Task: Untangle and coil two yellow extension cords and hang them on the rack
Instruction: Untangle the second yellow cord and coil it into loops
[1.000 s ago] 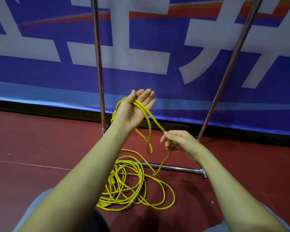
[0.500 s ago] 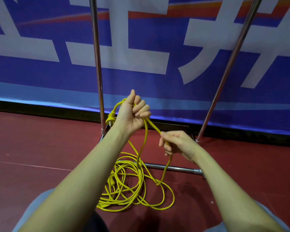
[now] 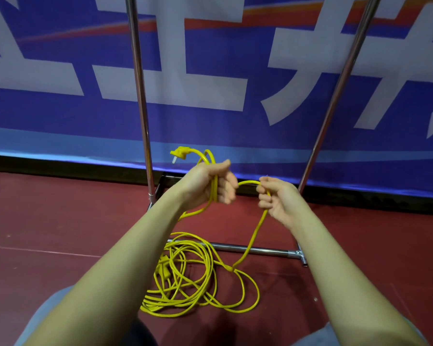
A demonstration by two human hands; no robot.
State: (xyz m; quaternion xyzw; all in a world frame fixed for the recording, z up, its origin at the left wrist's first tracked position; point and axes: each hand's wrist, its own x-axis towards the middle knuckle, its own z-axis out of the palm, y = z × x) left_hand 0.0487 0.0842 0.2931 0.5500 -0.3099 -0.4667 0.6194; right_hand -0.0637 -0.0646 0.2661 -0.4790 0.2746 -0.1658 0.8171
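here both hands [image 3: 211, 182] grip the yellow cord [image 3: 256, 228].

Open floor to both sides, cord and rack crowding the middle

The red floor [image 3: 60, 221] lies open left of the left hand [image 3: 210, 186] and right of the right hand [image 3: 278, 198]. Between the forearms, the loose yellow cord pile [image 3: 193, 278] covers the floor and overlaps the rack's base bar [image 3: 260, 250]. The left upright [image 3: 140, 96] and right upright [image 3: 335, 96] frame a free gap, closed behind by the blue banner [image 3: 210, 121].
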